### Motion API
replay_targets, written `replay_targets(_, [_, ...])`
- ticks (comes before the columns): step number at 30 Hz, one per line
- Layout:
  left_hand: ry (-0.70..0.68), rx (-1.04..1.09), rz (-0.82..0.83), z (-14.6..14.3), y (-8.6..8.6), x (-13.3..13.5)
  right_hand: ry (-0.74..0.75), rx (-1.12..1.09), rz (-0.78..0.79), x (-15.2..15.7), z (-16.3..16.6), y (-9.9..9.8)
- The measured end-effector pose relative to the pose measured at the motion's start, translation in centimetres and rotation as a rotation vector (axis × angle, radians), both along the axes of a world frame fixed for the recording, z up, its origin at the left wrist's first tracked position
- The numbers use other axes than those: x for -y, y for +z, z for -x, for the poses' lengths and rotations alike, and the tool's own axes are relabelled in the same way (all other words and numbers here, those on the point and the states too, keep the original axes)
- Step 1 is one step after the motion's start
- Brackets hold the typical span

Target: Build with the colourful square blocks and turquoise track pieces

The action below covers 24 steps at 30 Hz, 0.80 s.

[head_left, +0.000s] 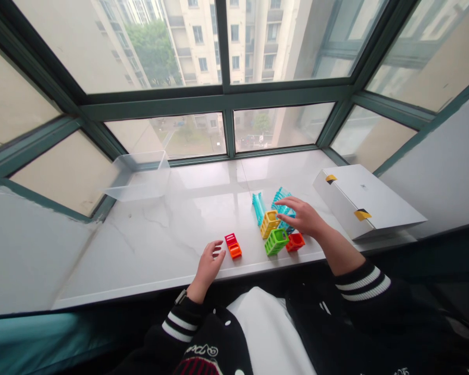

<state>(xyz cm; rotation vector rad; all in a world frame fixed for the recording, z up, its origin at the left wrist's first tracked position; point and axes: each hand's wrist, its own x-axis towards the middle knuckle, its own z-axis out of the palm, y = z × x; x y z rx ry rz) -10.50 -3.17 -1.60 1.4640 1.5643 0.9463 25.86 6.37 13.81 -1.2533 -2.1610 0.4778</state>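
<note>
On the white marble sill, my left hand (211, 259) rests with fingers apart beside a small red and orange plastic block piece (233, 247), holding nothing. My right hand (301, 216) reaches over the toy pieces on the right, its thumb and fingers apart. Under and around it are a yellow block (270, 224), a translucent blue slotted piece (282, 195) and, partly hidden, more blue plastic. A long translucent blue strip (258, 207) lies left of these. Nearer me stand a green open-frame block (276, 242) and an orange-red block (295, 242). Whether the right fingertips touch anything, I cannot tell.
A clear plastic bin (140, 179) stands at the back left by the window. At the right, a white box (369, 200) with yellow and black tabs lies on the sill. Green window frames (229, 133) enclose the back and sides. The sill's front edge (140, 288) runs close to me.
</note>
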Motion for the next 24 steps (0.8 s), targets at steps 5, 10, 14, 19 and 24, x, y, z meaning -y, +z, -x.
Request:
replay_targets(5, [-0.143,-0.168,-0.095,-0.7,-0.3,0.1,-0.053,-0.192,-0.142,4.5,2.1,2.2])
replay_targets(10, [-0.223,-0.336,-0.164,-1.0,-0.5,0.0,0.053,-0.341,-0.111,8.5,4.5,3.4])
replay_targets(14, [-0.204,-0.398,-0.204,-1.1,-0.4,0.0,0.327,-0.323,0.054,10.0,6.5,3.2])
replay_targets(19, [-0.178,-0.422,-0.223,-1.3,-0.2,0.0,0.397,-0.127,0.324,9.8,9.9,-1.4])
replay_targets(24, [-0.181,-0.418,-0.139,-1.4,0.1,0.2,0.163,0.097,0.356,9.0,13.4,-9.3])
